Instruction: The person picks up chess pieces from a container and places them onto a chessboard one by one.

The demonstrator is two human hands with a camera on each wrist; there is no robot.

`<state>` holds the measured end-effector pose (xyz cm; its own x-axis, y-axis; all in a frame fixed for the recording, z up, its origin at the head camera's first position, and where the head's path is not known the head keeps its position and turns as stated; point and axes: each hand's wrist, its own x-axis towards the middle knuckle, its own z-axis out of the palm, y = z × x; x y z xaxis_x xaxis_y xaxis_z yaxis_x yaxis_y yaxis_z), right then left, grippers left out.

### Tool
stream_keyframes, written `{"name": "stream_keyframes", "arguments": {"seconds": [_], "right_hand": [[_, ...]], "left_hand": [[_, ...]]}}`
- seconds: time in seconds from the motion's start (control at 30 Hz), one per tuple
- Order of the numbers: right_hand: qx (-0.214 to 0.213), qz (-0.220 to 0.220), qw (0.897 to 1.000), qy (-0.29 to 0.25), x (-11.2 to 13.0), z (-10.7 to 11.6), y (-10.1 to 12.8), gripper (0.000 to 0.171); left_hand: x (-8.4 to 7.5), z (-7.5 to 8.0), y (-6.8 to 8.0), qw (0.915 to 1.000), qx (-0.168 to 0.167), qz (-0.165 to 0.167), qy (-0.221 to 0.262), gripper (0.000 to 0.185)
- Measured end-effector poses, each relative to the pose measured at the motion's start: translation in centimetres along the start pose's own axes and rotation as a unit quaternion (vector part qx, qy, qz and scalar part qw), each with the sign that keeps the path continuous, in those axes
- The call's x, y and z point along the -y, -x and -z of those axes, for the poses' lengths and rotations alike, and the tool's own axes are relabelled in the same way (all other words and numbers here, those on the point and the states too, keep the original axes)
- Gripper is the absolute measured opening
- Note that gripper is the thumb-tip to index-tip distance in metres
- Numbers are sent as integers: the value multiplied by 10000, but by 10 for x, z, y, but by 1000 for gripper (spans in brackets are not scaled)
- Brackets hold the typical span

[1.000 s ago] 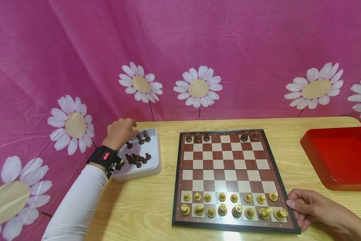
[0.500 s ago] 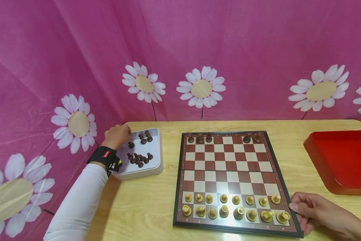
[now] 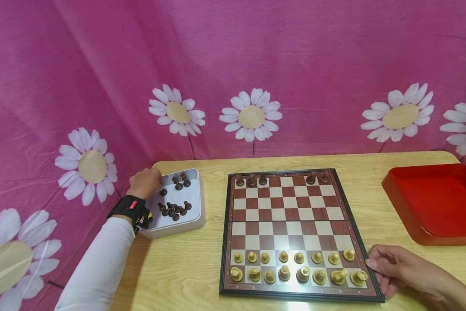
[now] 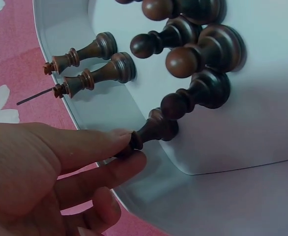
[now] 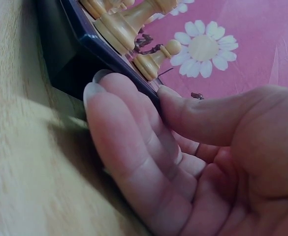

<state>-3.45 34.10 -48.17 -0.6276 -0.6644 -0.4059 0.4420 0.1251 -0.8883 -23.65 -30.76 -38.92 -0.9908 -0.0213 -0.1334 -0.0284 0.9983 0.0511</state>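
A: Left fingers [image 4: 109,147] first. We see thumb and forefinger pinching the top of a dark piece [image 4: 151,132] in the wrist view. Narrow pinch, the other fingers curled under.

B: Agreed. The piece lies tipped over, its long axis running from the fingertips toward 2 o'clock in that view, base pointing away into the tray [image 4: 222,142]. So the head end is at the fingers, the base toward the cluster.

A: From the head camera we put the left hand [image 3: 144,183] at the tray's [image 3: 195,196] 9 o'clock edge, the piece hidden under the fingers there. More dark pieces [image 3: 173,208] sit just beside it toward 4 o'clock.

B: Right hand [image 3: 392,270]? Wrist view shows thumb on top and fingers [image 5: 119,137] under the board [image 5: 70,64] edge, holding it. Narrow, clamped on the rim.

A: We mark it gripping the board's [image 3: 225,242] near corner at 4 o'clock. Light pieces [image 3: 295,265] fill the two near rows, touching nothing of the hand.

B: Five dark pieces stand on the far row [image 3: 281,178]; gaps between them. We judge the left hand is plainly the nearer one to the tray; the far row lies at 3 o'clock from it, well apart.

A: Red tray [image 3: 435,203] at the board's 3 o'clock, apart from both hands.
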Motion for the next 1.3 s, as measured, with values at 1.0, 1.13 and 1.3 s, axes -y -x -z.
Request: {"name": "stream_keyframes", "arguments": {"seconds": [1.0,1.13,1.3], "right_hand": [[-83,226,9997,101,-2,-3,1,16],[-33,232,9997,97,0,-3,0,16],[-80,180,9996,207,1,-3,0,16]], "left_hand": [[-55,61,25,9889,-1233,-822,-134,15],[-87,72,25,9840,-1376,-1111,-199,13],[-130,79,26,9744,-1570,-1604,-114,17]]}}
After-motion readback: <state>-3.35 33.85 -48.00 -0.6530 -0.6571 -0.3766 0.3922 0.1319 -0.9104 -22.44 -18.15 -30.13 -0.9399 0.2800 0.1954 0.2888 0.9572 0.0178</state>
